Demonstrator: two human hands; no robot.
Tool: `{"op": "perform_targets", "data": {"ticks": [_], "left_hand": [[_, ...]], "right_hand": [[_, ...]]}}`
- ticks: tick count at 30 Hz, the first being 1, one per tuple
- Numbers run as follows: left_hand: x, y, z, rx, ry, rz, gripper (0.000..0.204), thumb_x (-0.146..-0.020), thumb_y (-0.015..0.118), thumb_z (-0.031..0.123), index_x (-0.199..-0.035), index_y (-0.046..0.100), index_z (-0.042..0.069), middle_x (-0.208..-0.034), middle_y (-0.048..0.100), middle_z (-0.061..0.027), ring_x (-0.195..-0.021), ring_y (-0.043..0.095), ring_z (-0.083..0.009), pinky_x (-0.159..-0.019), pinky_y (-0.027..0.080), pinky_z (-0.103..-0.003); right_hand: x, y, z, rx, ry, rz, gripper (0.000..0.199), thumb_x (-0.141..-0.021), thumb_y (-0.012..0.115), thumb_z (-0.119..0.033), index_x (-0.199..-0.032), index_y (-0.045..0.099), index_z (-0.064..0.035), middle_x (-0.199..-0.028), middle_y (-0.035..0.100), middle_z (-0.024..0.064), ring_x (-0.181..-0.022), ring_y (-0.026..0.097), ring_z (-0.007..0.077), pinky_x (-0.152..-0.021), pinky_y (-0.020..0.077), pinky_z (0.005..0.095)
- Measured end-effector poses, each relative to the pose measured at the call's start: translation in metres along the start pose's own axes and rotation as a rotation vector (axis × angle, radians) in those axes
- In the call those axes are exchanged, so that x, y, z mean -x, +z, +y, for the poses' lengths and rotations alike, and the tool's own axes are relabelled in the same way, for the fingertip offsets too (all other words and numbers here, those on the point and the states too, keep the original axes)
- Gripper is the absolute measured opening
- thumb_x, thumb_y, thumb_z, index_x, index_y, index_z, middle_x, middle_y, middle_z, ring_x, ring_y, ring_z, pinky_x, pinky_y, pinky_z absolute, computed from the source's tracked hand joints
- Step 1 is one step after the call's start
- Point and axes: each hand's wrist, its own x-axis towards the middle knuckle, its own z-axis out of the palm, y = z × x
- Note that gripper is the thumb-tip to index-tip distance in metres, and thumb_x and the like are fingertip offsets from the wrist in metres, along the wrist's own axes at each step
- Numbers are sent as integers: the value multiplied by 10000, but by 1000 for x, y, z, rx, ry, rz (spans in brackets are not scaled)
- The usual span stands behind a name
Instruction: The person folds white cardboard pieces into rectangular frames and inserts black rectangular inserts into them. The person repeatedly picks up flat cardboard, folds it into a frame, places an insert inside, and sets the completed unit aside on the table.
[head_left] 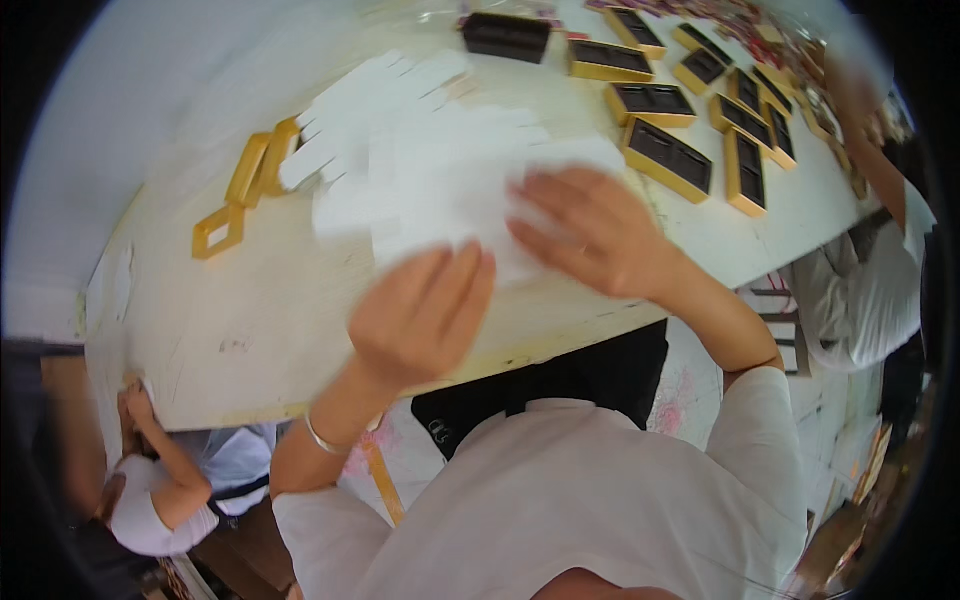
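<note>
Flat white paper pieces [400, 160] lie overlapping in the middle of the table, their left edges cut into strips. My left hand [420, 315] is over their near edge, its fingers extended and a little bent, with no held thing showing. At their right side is my right hand [600, 235], thumb and fingers apart. Motion smears its fingertips, and I cannot make out whether they touch the paper beneath. Left of the paper are gold rectangular frames [218, 232], some leaning together.
Several gold boxes with black inserts [668, 158] cover the table's right side. A dark brown tray-like piece [505, 37] is at the far edge, near clear plastic wrapping. One co-worker's arm [880, 170] is at right; another person [160, 490] sits at lower left, hands at the table edge.
</note>
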Motion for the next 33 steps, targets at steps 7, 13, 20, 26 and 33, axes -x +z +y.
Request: {"op": "perform_targets", "data": {"ticks": [7, 13, 20, 26, 33], "left_hand": [[38, 0, 75, 506, -314, -432, 134, -787, 710, 165, -871, 670, 69, -799, 641, -46, -656, 586, -208, -519, 454, -303], [28, 21, 64, 307, -415, -499, 282, -776, 676, 147, -1048, 638, 85, -1078, 570, -102, -993, 527, -311, -819, 427, -417], [62, 4, 78, 348, -283, -467, 338, -768, 689, 244, -1052, 652, 66, -1040, 550, -59, -928, 517, -237, -779, 427, -370], [52, 4, 70, 579, -439, -468, 197, -771, 688, 203, -910, 669, 64, -855, 560, -29, -758, 536, -204, -650, 448, -330], [21, 9, 51, 325, -488, -502, 249, -800, 675, 170, -1009, 656, 35, -670, 517, -67, -653, 519, -243, -584, 424, -358]], "right_hand": [[74, -3, -70, -423, 180, -301, 180, -836, 608, -209, -835, 581, -31, -783, 488, 61, -754, 513, 218, -697, 418, 325], [72, 22, -77, -399, 542, -286, 269, -797, 551, -133, -1058, 571, -73, -1067, 552, 155, -939, 546, 293, -793, 418, 411], [82, 2, -99, -259, 245, -218, 394, -687, 715, -220, -988, 633, 19, -1090, 545, 124, -1004, 549, 266, -831, 455, 378], [65, -1, -93, -381, 360, -281, 227, -708, 659, -71, -917, 610, 2, -902, 536, 106, -819, 550, 248, -672, 467, 357], [41, 5, -64, -634, 689, -572, 95, -759, 615, -6, -843, 573, 12, -846, 591, 134, -779, 568, 316, -647, 456, 384]]}}
